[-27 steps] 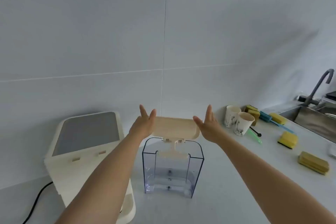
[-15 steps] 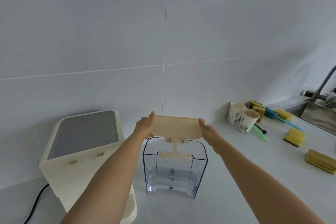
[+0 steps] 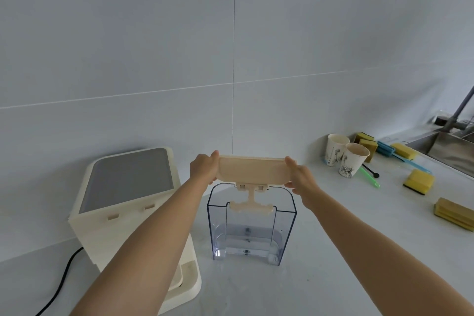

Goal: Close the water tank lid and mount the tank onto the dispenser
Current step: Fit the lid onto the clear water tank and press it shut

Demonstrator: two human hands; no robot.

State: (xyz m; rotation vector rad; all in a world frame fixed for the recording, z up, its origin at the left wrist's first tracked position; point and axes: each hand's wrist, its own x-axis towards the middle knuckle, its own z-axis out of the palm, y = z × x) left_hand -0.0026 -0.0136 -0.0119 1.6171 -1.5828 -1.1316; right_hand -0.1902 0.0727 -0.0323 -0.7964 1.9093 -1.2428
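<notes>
A clear plastic water tank point(image 3: 252, 228) stands upright on the white counter in the middle of the view. Its cream lid point(image 3: 252, 170) is hinged at the near top edge and stands raised above the open tank. My left hand point(image 3: 204, 168) grips the lid's left end and my right hand point(image 3: 300, 179) grips its right end. The cream water dispenser point(image 3: 123, 202), with a grey top panel, stands to the left of the tank, partly behind my left forearm.
A black power cord point(image 3: 61, 279) runs from the dispenser at lower left. Two paper cups point(image 3: 346, 159) stand at the back right, with several yellow sponges point(image 3: 418, 182) and a green brush point(image 3: 369, 179) beyond. A steel sink point(image 3: 451, 154) and tap sit far right.
My hands were open beside the lid; they have closed onto its two ends. The lid has tilted forward, toward me and over the tank.
</notes>
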